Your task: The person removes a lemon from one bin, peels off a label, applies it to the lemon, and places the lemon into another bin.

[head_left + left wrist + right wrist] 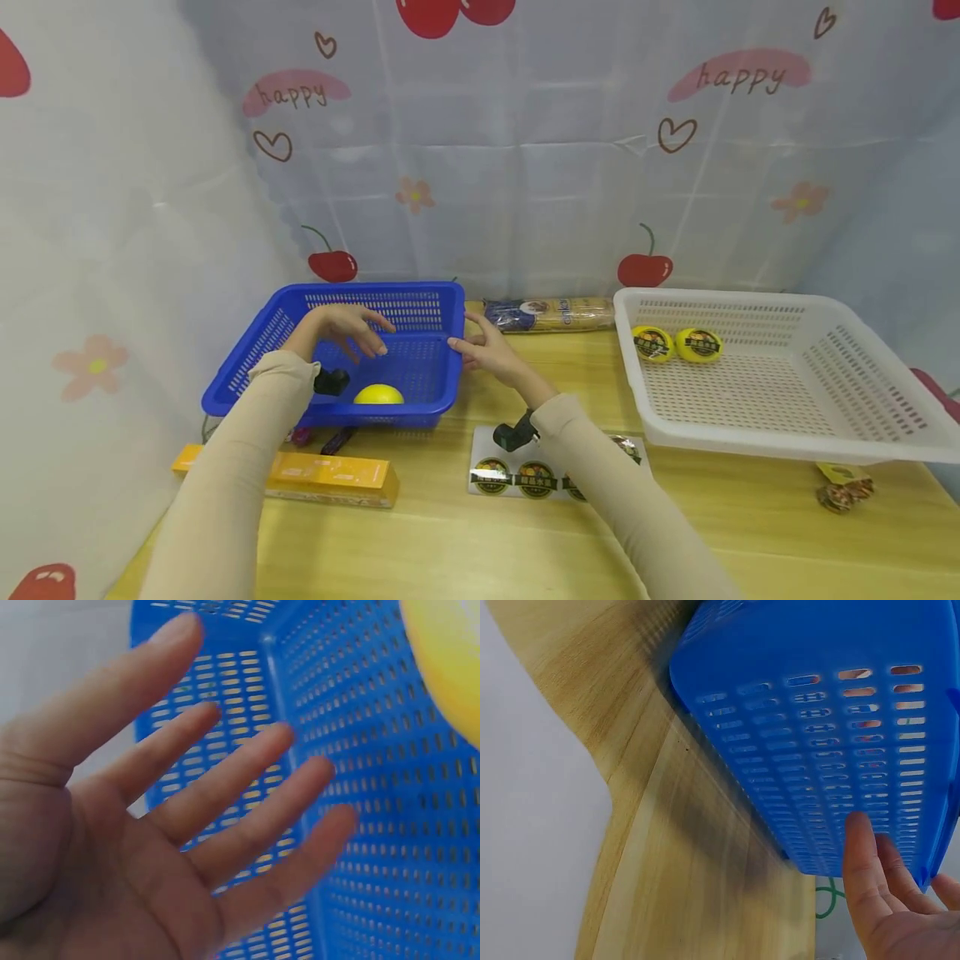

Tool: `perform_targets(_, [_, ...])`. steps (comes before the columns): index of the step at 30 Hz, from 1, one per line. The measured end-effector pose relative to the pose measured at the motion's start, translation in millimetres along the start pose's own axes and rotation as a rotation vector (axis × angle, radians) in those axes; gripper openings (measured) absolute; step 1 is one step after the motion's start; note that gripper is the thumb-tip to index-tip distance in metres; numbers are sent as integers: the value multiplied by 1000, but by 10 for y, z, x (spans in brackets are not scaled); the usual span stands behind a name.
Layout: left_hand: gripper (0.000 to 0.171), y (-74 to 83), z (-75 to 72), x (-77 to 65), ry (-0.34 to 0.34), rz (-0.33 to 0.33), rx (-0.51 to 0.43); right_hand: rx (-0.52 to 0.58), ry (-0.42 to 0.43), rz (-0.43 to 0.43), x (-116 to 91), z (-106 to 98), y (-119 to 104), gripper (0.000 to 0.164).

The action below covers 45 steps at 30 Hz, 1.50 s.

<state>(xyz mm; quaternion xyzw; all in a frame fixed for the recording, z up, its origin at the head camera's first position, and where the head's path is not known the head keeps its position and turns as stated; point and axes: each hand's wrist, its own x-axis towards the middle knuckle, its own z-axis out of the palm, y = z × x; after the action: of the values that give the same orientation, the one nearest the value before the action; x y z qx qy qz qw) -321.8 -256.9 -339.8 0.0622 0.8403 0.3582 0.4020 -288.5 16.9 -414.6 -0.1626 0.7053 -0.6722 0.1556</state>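
Note:
A blue plastic basket point(416, 354) with slotted walls stands at the left, with a yellow lemon-like fruit point(379, 394) near its front wall. My left hand point(347, 327) hovers over the basket, fingers spread and nothing in them; its bare palm faces the camera in the left wrist view. At the basket's right side is my right hand point(491, 348). Its thumb lies at the rim, while extended fingers point(861, 859) reach along the slotted outer wall in the right wrist view.
A white basket point(750, 446) at right holds two yellow fruits point(675, 344) with round labels. A sticker sheet point(536, 483) lies under the right forearm. Nearby are an orange box point(337, 475), a long wrapped pack point(555, 315) and a small wrapped item point(843, 487).

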Motion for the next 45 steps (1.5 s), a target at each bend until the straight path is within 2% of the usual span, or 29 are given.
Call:
perform_targets(5, [67,-18,83,88,-105,-120,59,35,-4,-8,4,10,26,69])
perform_targets(10, [63,-10,161,158,-213,-174,183,52,-19,3,-14,9,23,68])
perform_targets(15, [63,27,211,227,-264,-242,274,36,-29,6,-30,4,18,68])
perform_targets(22, [58,27,299,340,-309,-342,336,19,-36,16,-18,33,42,66])
perform_targets(25, [53,26,319,367,-325,-350,368,14,-34,17,-11,51,43,66])
perform_targets(29, [46,26,323,370,-321,-342,360,26,-33,17,5,62,47,65])
perform_targets(34, [42,28,345,345,-304,-324,247,35,-17,28,6,86,10,66])
perform_targets(37, [42,35,356,342,-288,-324,205,49,27,48,0,109,-33,65])
perform_targets(40, [43,41,367,350,-295,-327,251,105,57,80,-8,118,-50,57])
perform_targets(45, [47,61,393,364,-348,-339,329,136,82,121,-41,128,-65,36])
